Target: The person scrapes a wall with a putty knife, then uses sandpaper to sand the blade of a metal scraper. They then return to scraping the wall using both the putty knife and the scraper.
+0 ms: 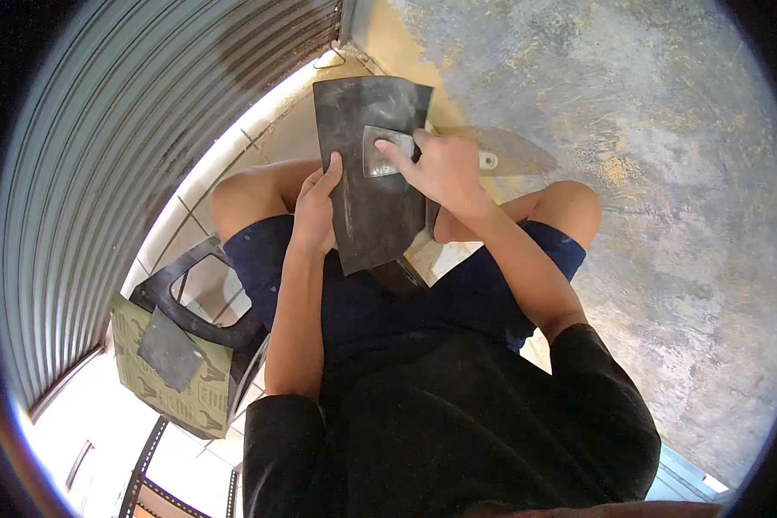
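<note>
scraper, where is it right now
In the head view, above the picture's centre, the scraper is in the right hand, reaching over the upper part of the dark panel, whose left edge the left hand grips.

Dk-gry panel point(378, 211), slvr blade point(380, 166)

Dark panel point(375, 220): looks like plastic or sim., mostly matt, w/ scuffs & pale cloudy smears nr top. Scraper point(383, 170): smooth metal blade, semi-glossy, a bit smudged; hndl point(483, 159) pale, plastic-looking. Shutter point(138, 121): ribbed metal, satin sheen. Gray wall point(647, 190): rough-looking, mottled, patchy. Green sheet point(134, 345): printed paper, matt; gray piece point(169, 350) on it also matt. Black frame point(160, 289): plastic-looking, low sheen. Shirt point(457, 423) & shorts point(423, 324): matt cloth.
</note>
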Demonstrator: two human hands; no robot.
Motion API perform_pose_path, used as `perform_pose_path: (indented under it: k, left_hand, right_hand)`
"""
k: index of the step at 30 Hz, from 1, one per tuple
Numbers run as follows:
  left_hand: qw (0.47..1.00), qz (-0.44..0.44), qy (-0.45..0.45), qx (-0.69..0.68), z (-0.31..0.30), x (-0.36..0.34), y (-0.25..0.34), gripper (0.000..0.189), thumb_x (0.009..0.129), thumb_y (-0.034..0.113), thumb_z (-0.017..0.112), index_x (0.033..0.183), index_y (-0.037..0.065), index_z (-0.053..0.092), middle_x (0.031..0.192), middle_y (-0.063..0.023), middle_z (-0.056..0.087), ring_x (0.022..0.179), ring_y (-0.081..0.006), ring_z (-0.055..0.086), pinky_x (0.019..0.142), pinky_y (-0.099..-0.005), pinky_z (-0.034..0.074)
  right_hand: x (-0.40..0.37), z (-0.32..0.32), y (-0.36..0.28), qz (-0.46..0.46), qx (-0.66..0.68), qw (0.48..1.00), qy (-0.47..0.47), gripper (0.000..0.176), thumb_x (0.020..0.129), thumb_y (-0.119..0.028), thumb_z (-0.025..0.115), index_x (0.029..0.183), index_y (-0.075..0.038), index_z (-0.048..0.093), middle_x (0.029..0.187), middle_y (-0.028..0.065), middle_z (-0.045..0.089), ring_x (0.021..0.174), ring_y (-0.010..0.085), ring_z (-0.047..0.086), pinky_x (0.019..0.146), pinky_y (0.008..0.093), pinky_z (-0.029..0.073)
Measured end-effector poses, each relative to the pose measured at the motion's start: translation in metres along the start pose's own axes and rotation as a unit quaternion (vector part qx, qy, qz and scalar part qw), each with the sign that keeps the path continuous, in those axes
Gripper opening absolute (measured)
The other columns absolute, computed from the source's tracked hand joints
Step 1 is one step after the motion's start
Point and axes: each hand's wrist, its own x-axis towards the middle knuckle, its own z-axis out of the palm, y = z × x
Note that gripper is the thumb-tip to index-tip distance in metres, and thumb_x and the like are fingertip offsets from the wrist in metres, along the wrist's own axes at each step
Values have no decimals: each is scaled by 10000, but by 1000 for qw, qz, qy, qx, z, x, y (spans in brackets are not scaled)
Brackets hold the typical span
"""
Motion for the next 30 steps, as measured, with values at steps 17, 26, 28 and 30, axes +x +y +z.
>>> perform_pose_path:
  k: [17,26,28,30]
  left_hand:
    - [999,2,37,-18,1,4,1,415,1070,355,478,1170,-7,656,1035,-68,706,887,-151,663,793,-303,547]
    - [996,39,51,67,-9,18,-18,394,1057,350,529,1064,-3,702,933,-31,713,796,-84,642,731,-256,520]
    - [994,51,50,87,-10,17,-18,421,1058,375,521,1054,-5,703,932,-32,711,790,-82,639,732,-253,520]
    - [984,39,88,149,-7,12,-12,467,1060,410,504,1066,-13,700,935,-33,708,805,-84,636,745,-248,518]
  right_hand:
    - [0,-2,-4,-33,1,999,16,629,887,-588,641,678,5,662,526,182,596,498,347,638,505,430,508]
    - [-4,3,-5,-37,-22,999,-24,566,937,-536,596,759,0,633,569,193,620,536,378,645,518,456,508]
    - [-4,3,-6,-33,-30,999,-32,545,942,-530,591,808,-3,616,581,195,626,541,384,646,518,462,507]
    - [-4,1,-9,-14,-15,999,-35,513,951,-520,584,922,-9,562,588,191,627,555,389,649,523,471,507]
